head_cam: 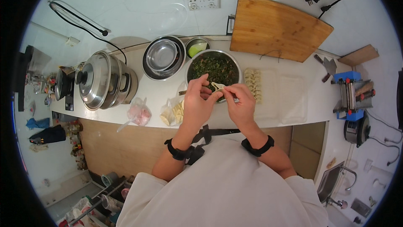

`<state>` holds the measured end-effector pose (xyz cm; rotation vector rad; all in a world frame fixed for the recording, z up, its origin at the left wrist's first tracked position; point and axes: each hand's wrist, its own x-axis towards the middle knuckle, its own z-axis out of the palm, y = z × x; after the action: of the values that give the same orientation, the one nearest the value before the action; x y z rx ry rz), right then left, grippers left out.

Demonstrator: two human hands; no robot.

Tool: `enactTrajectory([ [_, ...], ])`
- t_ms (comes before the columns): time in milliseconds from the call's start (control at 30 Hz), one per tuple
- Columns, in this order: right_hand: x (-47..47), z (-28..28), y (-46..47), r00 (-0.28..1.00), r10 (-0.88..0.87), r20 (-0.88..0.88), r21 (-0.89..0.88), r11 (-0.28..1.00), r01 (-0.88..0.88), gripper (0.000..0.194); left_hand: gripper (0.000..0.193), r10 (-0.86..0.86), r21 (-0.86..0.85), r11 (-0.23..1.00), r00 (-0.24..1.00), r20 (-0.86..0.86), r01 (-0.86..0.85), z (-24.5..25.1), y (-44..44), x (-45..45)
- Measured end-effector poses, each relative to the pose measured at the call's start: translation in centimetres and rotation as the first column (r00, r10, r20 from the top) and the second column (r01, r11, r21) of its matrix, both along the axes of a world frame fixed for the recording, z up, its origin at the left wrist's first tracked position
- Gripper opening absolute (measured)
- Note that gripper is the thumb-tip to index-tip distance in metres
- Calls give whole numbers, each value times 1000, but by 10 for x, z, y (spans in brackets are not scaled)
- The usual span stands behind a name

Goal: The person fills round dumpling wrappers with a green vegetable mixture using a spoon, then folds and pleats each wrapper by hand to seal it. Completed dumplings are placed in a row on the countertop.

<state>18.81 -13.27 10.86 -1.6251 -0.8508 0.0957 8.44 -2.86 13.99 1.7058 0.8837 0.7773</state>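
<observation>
Between my left hand (200, 101) and my right hand (241, 102), the fingertips of both pinch a folded dumpling wrapper (218, 86). Whether filling lies inside it cannot be seen. Just beyond the hands is a steel bowl (238, 66) of chopped green and reddish filling (214, 66), partly covered by my fingers. A utensil handle (182, 93) shows beside my left hand. Shaped dumplings (253, 83) lie in rows in a clear plastic tray (266, 110), right of the bowl. A plastic bag of round wrappers (171, 113) lies left of my left wrist.
A large steel steamer pot (97, 82) stands at the left, near a bag of pink food (139, 113). Nested metal bowls (162, 55) and a small bowl (197, 47) sit at the back. A wooden cutting board (277, 28) leans on the wall; a pasta machine (349, 94) is at right.
</observation>
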Motion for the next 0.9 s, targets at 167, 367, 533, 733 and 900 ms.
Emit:
enactTrajectory([
  [167, 0, 4, -1, 1000, 13, 3, -12, 1000, -13, 11, 25, -101, 147, 983, 994, -41, 106, -1, 5, -2],
  [367, 1, 6, -2, 1000, 15, 5, -25, 1000, -15, 12, 19, -83, 398, 911, 994, -68, 103, -7, -3, 1],
  [533, 5, 10, -4, 997, 35, 67, -45, 998, -32, 11, 18, -91, 308, 947, 996, -22, 93, -3, -6, 2],
  [733, 7, 10, -3, 995, 55, 83, -34, 998, -52, 15, 24, -129, 440, 889, 991, -26, 128, -8, 0, 3],
  [900, 13, 10, -5, 986, 97, 137, -6, 995, -97, 20, 18, -192, 540, 824, 981, -16, 170, -11, 4, 2],
])
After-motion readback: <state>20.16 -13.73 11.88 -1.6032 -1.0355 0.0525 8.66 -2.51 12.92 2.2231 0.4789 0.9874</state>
